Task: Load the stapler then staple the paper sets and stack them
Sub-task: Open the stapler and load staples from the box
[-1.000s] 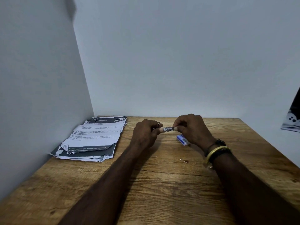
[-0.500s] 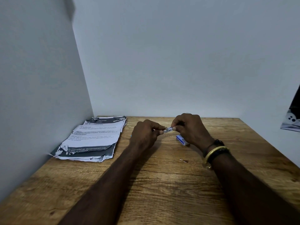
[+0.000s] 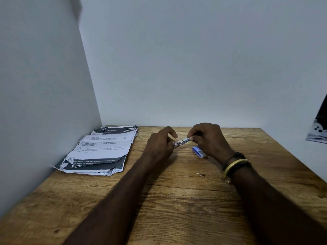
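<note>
While the paper sets [image 3: 101, 149] lie untouched at the surface's [image 3: 177, 200] left, the left hand [image 3: 160, 145] and right hand [image 3: 208, 138] both pinch the small stapler [image 3: 182, 142] between them. Steady it level; seat staples from the box [image 3: 199, 151] squarely.

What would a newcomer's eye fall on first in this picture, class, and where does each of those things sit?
First, the two hands meeting over the middle of the wooden table: the left hand and right hand hold a small metal stapler between them. Next, the torn-edged stack of printed papers lying at the far left against the wall. A small blue staple box lies just under the right hand.
</note>
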A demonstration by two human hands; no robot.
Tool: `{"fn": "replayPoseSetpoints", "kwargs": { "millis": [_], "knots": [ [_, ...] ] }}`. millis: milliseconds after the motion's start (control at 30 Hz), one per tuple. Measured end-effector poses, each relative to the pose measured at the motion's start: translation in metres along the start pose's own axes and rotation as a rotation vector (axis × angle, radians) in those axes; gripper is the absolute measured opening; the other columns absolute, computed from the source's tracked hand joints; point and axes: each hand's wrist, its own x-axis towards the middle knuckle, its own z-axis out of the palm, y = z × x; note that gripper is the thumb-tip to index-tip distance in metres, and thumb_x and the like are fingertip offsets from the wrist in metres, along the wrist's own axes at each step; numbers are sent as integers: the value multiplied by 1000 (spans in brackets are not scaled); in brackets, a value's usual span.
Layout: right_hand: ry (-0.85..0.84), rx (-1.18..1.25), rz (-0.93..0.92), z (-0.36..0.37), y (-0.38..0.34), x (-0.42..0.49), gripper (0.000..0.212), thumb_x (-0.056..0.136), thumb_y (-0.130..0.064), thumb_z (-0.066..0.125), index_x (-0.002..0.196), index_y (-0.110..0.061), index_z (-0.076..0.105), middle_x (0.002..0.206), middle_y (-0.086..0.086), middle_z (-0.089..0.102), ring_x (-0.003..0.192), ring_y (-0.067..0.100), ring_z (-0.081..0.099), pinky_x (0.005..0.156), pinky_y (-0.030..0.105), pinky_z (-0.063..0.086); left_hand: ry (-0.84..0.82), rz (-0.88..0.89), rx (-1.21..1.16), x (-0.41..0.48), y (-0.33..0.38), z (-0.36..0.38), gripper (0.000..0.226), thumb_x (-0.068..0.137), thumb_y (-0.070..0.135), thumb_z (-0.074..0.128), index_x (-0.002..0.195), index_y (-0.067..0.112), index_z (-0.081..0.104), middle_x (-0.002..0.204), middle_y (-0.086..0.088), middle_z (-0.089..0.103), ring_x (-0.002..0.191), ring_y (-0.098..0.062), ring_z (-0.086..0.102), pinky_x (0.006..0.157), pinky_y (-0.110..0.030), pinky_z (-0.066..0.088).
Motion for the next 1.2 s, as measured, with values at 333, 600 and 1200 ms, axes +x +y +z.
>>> {"fn": "replayPoseSetpoints", "kwargs": {
  "millis": [333, 600, 1200],
  "knots": [
    [-47, 63, 7, 8, 1, -3, 27, 86, -1, 76, 109, -17, 79, 102, 0, 78, 96, 11, 69, 86, 14, 51, -245, -407, -512, 6, 0, -5, 20, 89, -3, 69, 106, 4, 76, 81, -8, 73, 70, -14, 62, 67, -24, 51],
    [-300, 116, 1, 10, -5, -8, 59, 71, 1, 78, 117, -33, 64, 137, -3, 61, 129, 15, 55, 106, 32, 50, -230, -593, -859, 0, 3, -5, 29, 91, -7, 53, 87, 10, 75, 76, -4, 71, 64, -14, 64, 45, -20, 52],
    [-160, 739, 305, 5, -11, 0, 60, 80, -4, 86, 130, -17, 57, 94, 8, 82, 87, 28, 80, 77, 43, 66, -219, -528, -989, -6, 25, -7, 21, 99, 12, 51, 103, 9, 71, 86, -8, 68, 72, -16, 63, 67, -32, 62]
  ]
}}
